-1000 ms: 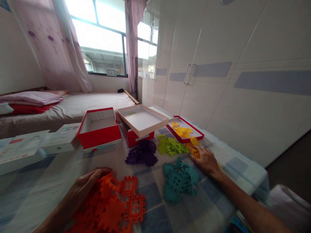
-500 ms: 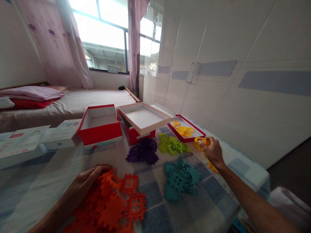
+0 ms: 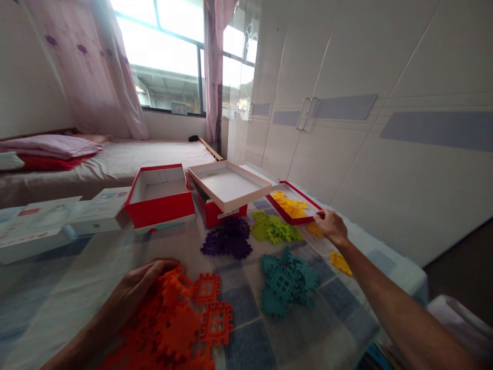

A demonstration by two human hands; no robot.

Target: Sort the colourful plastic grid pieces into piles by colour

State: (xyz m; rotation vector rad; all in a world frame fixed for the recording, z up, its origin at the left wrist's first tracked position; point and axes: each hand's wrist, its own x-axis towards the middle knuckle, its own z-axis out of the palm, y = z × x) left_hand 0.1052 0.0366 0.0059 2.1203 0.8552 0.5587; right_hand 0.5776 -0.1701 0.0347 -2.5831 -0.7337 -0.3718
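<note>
My left hand (image 3: 140, 288) lies flat against the left edge of a heap of orange interlocking plastic tiles (image 3: 181, 324) at the table's near side. It presses on them without lifting any. My right hand (image 3: 330, 226) reaches to the far right, and its fingertips close on the near corner of a shallow red tray (image 3: 295, 220) that holds yellow tiles (image 3: 289, 205). Two loose yellow tiles (image 3: 340, 261) lie on the cloth below that hand. Teal tiles (image 3: 287, 281), green tiles (image 3: 274, 229) and purple tiles (image 3: 229, 239) sit in separate heaps between my hands.
An open red box (image 3: 159, 208) and a second red box with a white lid laid askew on it (image 3: 227, 187) stand behind the heaps. White cartons (image 3: 34, 226) lie at the left. A bed stands beyond the table, and wardrobe doors (image 3: 346, 133) are close on the right.
My right hand picked up yellow tiles from the cloth, carried them toward the red tray, and now rests at the tray's corner without them. The left hand has stayed on the orange heap.
</note>
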